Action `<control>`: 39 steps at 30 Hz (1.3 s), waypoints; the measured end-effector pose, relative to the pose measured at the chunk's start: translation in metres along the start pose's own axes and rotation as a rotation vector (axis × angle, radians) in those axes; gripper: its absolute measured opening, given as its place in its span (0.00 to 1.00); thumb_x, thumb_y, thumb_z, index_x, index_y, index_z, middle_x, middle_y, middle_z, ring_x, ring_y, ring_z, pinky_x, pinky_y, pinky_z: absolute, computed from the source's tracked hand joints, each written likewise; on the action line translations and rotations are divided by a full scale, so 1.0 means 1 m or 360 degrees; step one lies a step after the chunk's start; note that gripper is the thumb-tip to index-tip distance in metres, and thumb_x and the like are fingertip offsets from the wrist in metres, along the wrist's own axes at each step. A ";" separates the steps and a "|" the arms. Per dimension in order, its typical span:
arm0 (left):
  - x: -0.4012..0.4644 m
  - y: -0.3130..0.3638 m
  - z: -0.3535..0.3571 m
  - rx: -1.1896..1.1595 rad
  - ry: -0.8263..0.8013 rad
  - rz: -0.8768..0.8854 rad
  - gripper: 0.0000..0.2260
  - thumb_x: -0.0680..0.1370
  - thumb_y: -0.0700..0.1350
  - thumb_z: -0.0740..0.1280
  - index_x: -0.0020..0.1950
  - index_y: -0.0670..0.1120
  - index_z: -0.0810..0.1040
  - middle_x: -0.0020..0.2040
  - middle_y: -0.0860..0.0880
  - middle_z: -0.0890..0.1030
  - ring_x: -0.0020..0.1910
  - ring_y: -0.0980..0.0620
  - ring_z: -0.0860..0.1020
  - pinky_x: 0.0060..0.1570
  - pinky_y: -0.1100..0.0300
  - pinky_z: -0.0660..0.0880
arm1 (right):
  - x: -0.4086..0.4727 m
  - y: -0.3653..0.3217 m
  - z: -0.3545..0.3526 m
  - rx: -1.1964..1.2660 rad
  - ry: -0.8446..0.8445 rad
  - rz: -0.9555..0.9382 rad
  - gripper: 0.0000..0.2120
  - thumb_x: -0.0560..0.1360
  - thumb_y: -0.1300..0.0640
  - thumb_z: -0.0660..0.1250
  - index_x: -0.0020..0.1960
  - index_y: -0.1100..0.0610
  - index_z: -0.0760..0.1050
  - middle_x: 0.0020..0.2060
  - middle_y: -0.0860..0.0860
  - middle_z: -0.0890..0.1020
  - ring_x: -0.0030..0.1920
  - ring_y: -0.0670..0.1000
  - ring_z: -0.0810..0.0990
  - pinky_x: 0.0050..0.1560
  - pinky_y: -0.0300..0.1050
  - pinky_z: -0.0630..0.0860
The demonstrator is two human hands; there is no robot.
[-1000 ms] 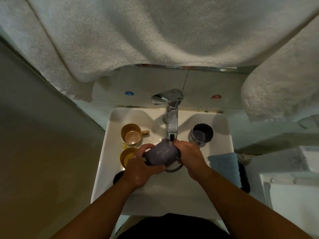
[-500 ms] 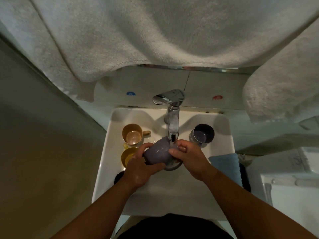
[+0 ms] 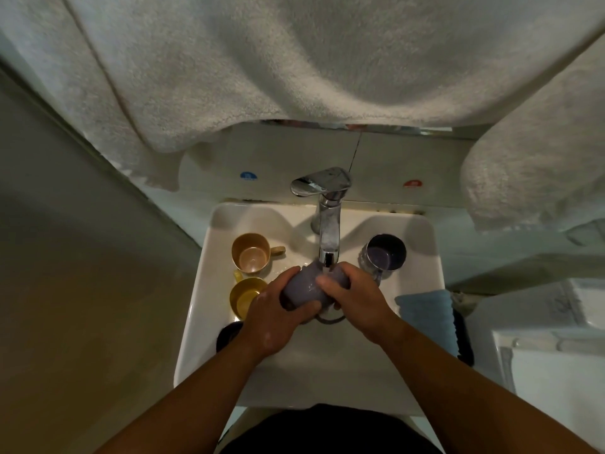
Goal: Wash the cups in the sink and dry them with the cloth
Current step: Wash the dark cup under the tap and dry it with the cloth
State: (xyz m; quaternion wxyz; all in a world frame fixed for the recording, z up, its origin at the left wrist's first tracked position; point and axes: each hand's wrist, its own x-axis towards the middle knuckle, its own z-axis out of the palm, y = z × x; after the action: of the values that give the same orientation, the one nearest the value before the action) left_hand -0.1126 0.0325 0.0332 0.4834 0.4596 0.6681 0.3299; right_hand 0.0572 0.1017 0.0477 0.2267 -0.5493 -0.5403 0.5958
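At the centre of the frame, both hands are gripping the grey cup (image 3: 306, 286) under the tap (image 3: 327, 231); the left hand (image 3: 275, 319) is curling round its base; the right hand (image 3: 355, 298) is wrapping its top.

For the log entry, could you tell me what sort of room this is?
Most likely a small bathroom: a white wall-mounted sink with a chrome faucet, and white bath towels hanging above it.
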 end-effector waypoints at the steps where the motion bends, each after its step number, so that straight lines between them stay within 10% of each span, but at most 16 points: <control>1: 0.001 0.000 0.000 -0.0020 0.0004 0.0007 0.40 0.66 0.62 0.76 0.75 0.56 0.68 0.64 0.55 0.78 0.62 0.55 0.78 0.56 0.52 0.82 | 0.000 0.004 -0.001 -0.0001 -0.0027 -0.0012 0.06 0.75 0.55 0.74 0.47 0.51 0.77 0.37 0.43 0.83 0.38 0.44 0.82 0.38 0.36 0.77; 14: 0.014 0.016 0.018 0.0059 0.0255 -0.0149 0.17 0.83 0.53 0.62 0.71 0.52 0.76 0.64 0.46 0.80 0.54 0.53 0.77 0.40 0.75 0.73 | -0.010 0.008 0.003 0.0098 0.0146 0.0050 0.14 0.84 0.52 0.59 0.46 0.56 0.78 0.39 0.51 0.81 0.39 0.44 0.79 0.39 0.39 0.77; 26: 0.017 0.011 0.014 0.0195 0.0069 0.0039 0.38 0.66 0.60 0.80 0.73 0.53 0.73 0.61 0.56 0.78 0.55 0.58 0.78 0.46 0.75 0.73 | -0.010 0.008 -0.014 0.0085 0.0124 -0.0117 0.12 0.81 0.53 0.66 0.42 0.56 0.80 0.36 0.50 0.84 0.41 0.52 0.83 0.43 0.46 0.79; 32: 0.010 0.026 0.017 -0.0827 -0.0210 -0.0465 0.26 0.73 0.53 0.75 0.69 0.55 0.72 0.67 0.49 0.74 0.56 0.48 0.80 0.43 0.54 0.83 | -0.009 0.016 -0.017 0.0304 0.0119 -0.0115 0.07 0.81 0.57 0.65 0.51 0.59 0.80 0.44 0.53 0.85 0.48 0.54 0.83 0.48 0.47 0.80; 39: 0.011 0.014 0.012 -0.0168 0.0038 -0.0001 0.37 0.64 0.44 0.84 0.67 0.60 0.69 0.58 0.63 0.75 0.55 0.63 0.76 0.44 0.74 0.76 | -0.002 0.021 -0.011 0.0276 -0.0026 0.0178 0.09 0.81 0.52 0.66 0.57 0.55 0.79 0.53 0.53 0.84 0.54 0.52 0.83 0.52 0.50 0.84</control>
State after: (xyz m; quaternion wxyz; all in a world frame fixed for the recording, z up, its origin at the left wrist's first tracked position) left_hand -0.0980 0.0481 0.0376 0.4990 0.4294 0.6556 0.3700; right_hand 0.0744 0.0976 0.0322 0.2355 -0.5519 -0.4570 0.6565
